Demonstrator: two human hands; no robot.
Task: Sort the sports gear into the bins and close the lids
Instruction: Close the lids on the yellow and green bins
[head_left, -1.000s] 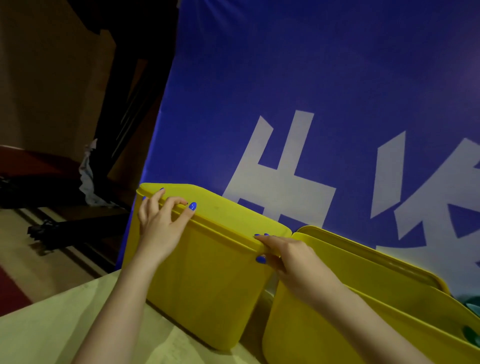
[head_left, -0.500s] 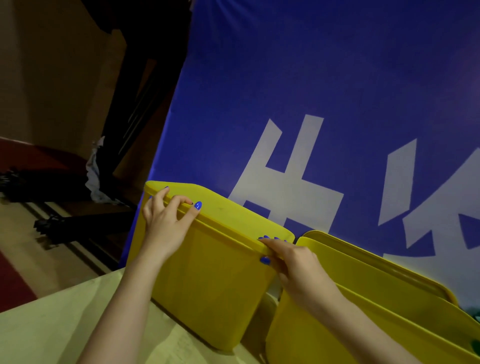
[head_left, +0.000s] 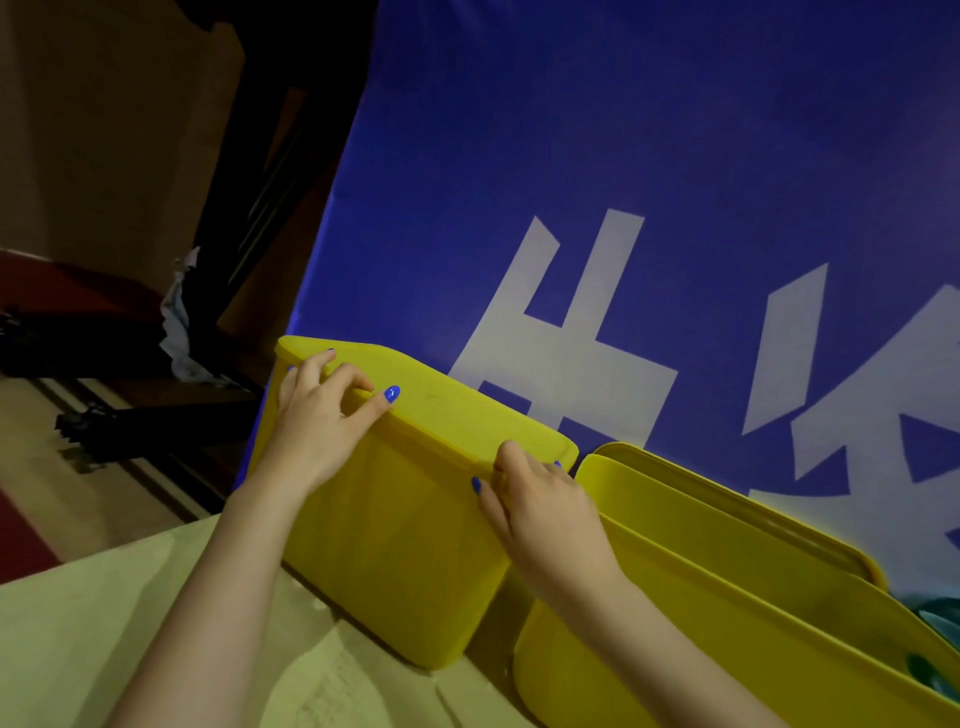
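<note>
A yellow bin (head_left: 395, 551) stands on the pale table (head_left: 78, 639) with its yellow lid (head_left: 467, 410) lying flat on top. My left hand (head_left: 317, 426) holds the lid's near left edge, fingers curled over it and thumb along the rim. My right hand (head_left: 540, 509) grips the lid's near right corner. To the right stands a second yellow bin (head_left: 675, 644), open, with its lid (head_left: 701, 499) upright behind it against the banner. Something teal (head_left: 935, 618) shows inside it at the far right.
A blue banner with white characters (head_left: 623, 208) rises right behind the bins. Left of the table the floor drops away, with dark equipment (head_left: 119, 426) and a white cloth (head_left: 179, 332) lying there.
The view has shifted slightly. My left fingers have curled tighter on the lid's edge and my right hand has closed over the corner. The lid sits flatter on the bin.
</note>
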